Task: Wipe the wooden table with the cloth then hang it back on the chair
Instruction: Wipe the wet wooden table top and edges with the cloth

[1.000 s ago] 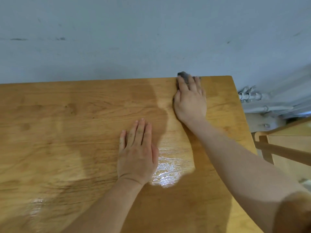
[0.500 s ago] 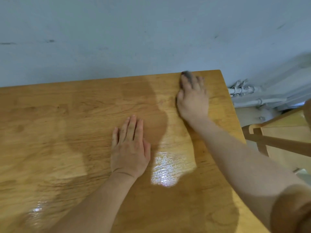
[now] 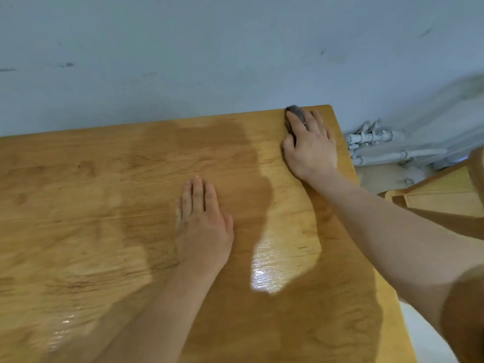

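Wiping is the step in hand: the right hand [image 3: 310,142] lies with fingers nearly straight over a small dark grey wad of cloth [image 3: 294,112], pressing it onto the far right corner of the glossy honey-coloured wooden table [image 3: 78,205], close to the pale blue-grey wall [image 3: 209,61]. The left hand [image 3: 203,218] rests flat on the tabletop nearer the middle, fingers extended, holding nothing. Much of the surface lies to the left, so the next move likely calls for drawing the cloth back across it under steady pressure. Hanging it on the light wooden chair [image 3: 442,195] at the right comes afterwards.
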Action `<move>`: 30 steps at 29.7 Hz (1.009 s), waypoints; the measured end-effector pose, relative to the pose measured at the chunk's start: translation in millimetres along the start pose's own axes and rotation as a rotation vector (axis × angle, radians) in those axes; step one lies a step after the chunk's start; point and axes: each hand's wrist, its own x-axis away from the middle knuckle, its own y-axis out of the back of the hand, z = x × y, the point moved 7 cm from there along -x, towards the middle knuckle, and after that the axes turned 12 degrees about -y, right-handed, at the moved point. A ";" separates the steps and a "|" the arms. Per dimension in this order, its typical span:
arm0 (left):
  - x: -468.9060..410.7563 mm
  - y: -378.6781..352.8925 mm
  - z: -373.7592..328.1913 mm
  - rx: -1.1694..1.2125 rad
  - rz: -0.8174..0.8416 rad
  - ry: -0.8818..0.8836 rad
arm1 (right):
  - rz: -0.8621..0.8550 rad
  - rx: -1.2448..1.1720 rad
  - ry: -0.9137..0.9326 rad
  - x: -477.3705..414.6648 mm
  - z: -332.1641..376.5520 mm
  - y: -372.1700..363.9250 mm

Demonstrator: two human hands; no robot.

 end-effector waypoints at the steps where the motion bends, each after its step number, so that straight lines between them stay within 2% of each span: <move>1: -3.3 -3.0 -15.3 0.006 -0.001 -0.017 | -0.007 -0.003 -0.020 -7.6 4.5 -2.2; 3: -4.9 -9.0 -43.8 0.013 -0.007 -0.062 | -0.026 -0.016 0.012 3.9 5.1 -2.8; 5: -5.0 -14.6 -50.7 0.018 -0.019 -0.056 | -0.036 -0.006 0.119 49.8 -5.0 -0.2; 8: -7.6 -15.7 -44.5 0.020 -0.065 -0.030 | 0.050 0.037 0.297 140.3 -27.2 -1.1; 10: -11.5 -13.9 -44.7 0.013 -0.076 -0.038 | 0.081 0.036 0.371 143.1 -36.2 1.7; 12: -12.2 -13.9 -45.6 0.022 -0.069 -0.038 | 0.056 0.046 0.329 95.2 -36.2 4.2; 15: -11.5 -14.7 -45.0 0.004 -0.052 -0.028 | -0.010 0.023 0.112 -6.3 -25.5 8.3; 18: -13.6 -13.8 -45.8 -0.011 -0.040 -0.022 | -0.031 -0.009 -0.031 -47.0 -17.8 3.7; 20: -11.5 -14.0 -47.6 -0.016 -0.041 -0.031 | -0.062 -0.009 -0.034 -24.8 -18.5 2.1; 26: -10.5 -13.6 -47.0 -0.022 -0.073 -0.028 | -0.010 0.045 0.195 153.9 -52.1 7.2; 28: -10.7 -13.1 -47.6 -0.024 -0.073 -0.028 | 0.025 0.047 0.228 161.8 -64.3 8.1; 30: -11.0 -11.8 -47.4 -0.031 -0.087 -0.034 | 0.025 0.036 0.197 124.4 -64.0 11.0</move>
